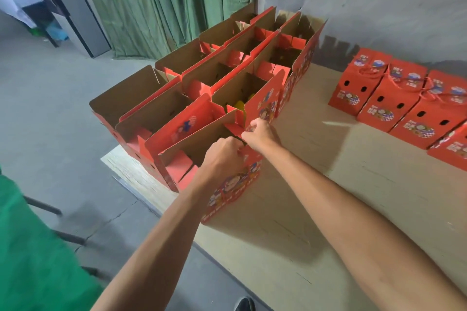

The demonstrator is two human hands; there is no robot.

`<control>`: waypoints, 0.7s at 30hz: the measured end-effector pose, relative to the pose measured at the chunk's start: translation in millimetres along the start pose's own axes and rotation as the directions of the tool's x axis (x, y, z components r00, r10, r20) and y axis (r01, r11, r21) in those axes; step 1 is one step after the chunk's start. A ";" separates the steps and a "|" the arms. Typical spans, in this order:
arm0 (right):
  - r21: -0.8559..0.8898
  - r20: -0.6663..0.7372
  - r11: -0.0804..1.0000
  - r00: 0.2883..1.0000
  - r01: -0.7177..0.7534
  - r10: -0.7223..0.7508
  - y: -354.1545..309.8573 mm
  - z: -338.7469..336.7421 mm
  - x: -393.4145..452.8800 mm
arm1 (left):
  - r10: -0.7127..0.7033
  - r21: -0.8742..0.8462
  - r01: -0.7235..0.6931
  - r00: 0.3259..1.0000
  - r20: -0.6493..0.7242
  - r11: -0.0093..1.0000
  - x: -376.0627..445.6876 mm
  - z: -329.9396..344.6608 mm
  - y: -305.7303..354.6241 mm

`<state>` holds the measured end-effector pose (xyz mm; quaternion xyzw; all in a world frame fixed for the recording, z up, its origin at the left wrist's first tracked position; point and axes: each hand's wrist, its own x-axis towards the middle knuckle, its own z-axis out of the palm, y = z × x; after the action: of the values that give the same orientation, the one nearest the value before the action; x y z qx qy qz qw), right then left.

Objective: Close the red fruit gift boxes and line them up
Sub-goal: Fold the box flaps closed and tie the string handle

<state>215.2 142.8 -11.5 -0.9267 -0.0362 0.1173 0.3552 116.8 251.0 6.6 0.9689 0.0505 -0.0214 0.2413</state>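
Observation:
Several open red fruit gift boxes [177, 118] stand packed together at the left end of the table, their brown flaps upright. My left hand [222, 153] grips the top edge of the near flap of the closest open box [227, 189]. Just to the right, my right hand [260, 131] pinches the same box's flap at its far corner. Yellow fruit [240, 105] shows inside the box behind it. Along the right side, several closed red boxes [404, 101] stand in a row, with red string handles on top.
The boxes stand on a wooden table [341, 209] whose left edge runs diagonally past my arms. A grey wall and a green curtain [164, 0] stand behind. Concrete floor lies to the left, with a green cloth [30, 247] at the lower left.

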 end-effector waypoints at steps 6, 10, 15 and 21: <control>-0.359 0.021 0.924 0.989 -0.128 0.145 38.8 -47.3 -24.9 | 0.142 -0.019 -0.141 0.988 0.058 0.990 -24.5 24.8 46.0; -0.501 0.088 0.851 0.969 -0.157 0.230 72.6 -93.0 -52.0 | 0.254 -0.026 -0.253 0.963 0.086 0.967 -41.5 48.0 90.5; -0.553 0.068 0.795 0.937 -0.250 0.342 136.5 -151.4 -94.3 | 0.399 -0.034 -0.398 0.910 0.108 0.917 -60.8 89.4 155.1; -0.529 0.006 0.754 0.886 -0.390 0.463 226.5 -218.7 -148.3 | 0.593 -0.011 -0.598 0.793 0.141 0.802 -78.9 141.2 237.0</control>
<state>120.8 -190.4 23.4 -0.9603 0.1223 0.2445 0.0553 61.6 -30.5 -2.6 0.9357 -0.2738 -0.0121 0.2223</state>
